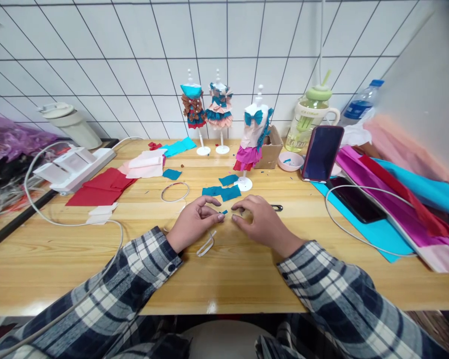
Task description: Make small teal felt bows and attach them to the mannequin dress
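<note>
At the middle of the table my left hand (196, 220) has its fingers curled, with a tiny teal paper scrap (224, 212) at its thumb tip. Facing it, a short gap away, is my right hand (260, 219); its thumb and index finger are bent but apart, and I see nothing between them. Teal crepe paper pieces (230, 192) lie just beyond the fingertips. A black-handled tool (277, 208) is partly hidden behind my right hand. Under my left wrist lies a white elastic loop (206, 245). Behind stands a small dress form (252, 132) in a pink and magenta paper dress with a teal bow.
Two more dressed forms (219, 107) stand by the tiled wall. To the right are a propped phone (322, 152), a pink bowl (290, 161), a drink jug (310, 117) and coloured paper sheets (362, 219). Red paper (103, 187), a power strip (75, 169) and a cable lie left.
</note>
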### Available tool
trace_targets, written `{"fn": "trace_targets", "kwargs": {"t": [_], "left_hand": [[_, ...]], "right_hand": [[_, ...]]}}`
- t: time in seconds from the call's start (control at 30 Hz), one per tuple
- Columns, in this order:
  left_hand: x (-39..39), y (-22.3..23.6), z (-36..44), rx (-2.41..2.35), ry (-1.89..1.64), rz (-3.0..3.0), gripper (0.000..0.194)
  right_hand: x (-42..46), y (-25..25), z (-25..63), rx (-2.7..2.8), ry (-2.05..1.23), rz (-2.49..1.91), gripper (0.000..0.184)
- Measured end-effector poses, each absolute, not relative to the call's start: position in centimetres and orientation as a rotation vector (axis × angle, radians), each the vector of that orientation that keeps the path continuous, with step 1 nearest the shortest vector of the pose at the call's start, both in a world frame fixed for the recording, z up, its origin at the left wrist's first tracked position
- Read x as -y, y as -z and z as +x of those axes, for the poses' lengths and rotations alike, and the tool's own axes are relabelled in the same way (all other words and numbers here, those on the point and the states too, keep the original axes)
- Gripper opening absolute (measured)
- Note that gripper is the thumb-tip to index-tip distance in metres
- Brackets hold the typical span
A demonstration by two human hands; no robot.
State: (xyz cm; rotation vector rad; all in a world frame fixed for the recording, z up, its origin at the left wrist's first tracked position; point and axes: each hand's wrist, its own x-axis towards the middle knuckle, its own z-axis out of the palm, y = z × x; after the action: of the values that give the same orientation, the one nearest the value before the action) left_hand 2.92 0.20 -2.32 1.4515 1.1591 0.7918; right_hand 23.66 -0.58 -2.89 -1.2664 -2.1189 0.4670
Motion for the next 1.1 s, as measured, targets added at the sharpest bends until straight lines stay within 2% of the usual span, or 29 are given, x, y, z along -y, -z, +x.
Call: {"fn": "trace_targets", "kwargs": {"t": [0.23,0.33,0.47,0.67,0.83,0.97,1.1], "left_hand": [[0.5,2.4,3.4,-1.114,-0.817,1.543,0.041],[0.6,2.1,3.4,-1.133,-0.827,1.644,0.041],[0.4,1.9,3.0,-1.212,-0.747,1.809,0.027],[0.2,2.0,2.8,-1.212,-0.693,1.919,0.027],[0.0,1.7,2.9,-1.286,-0.73,1.868,0.027],[-0.3,1.6,2.8,-1.317,-0.812,1.782,0.028],[-0.3,1.6,2.9,-1.313,-0.813,1.752,0.027]], "right_hand": [[1.4,2.7,22.2,1.884,-0.844,-1.243,0.012],[1.1,2.8,22.5,1.853,-0.874,-1.3,0.013],[0.9,2.8,22.7,1.785,-0.859,-1.357,0.014],[0.9,2.9,22.7,1.812,-0.838,-1.349,0.012],[0.4,3.2,23.5,1.922,-0.657,-1.452,0.025],[0.5,3.6,23.6,2.128,-0.358,-1.559,0.022],[0.8,4.0,22.8,2.227,-0.191,-1.545,0.019]]}}
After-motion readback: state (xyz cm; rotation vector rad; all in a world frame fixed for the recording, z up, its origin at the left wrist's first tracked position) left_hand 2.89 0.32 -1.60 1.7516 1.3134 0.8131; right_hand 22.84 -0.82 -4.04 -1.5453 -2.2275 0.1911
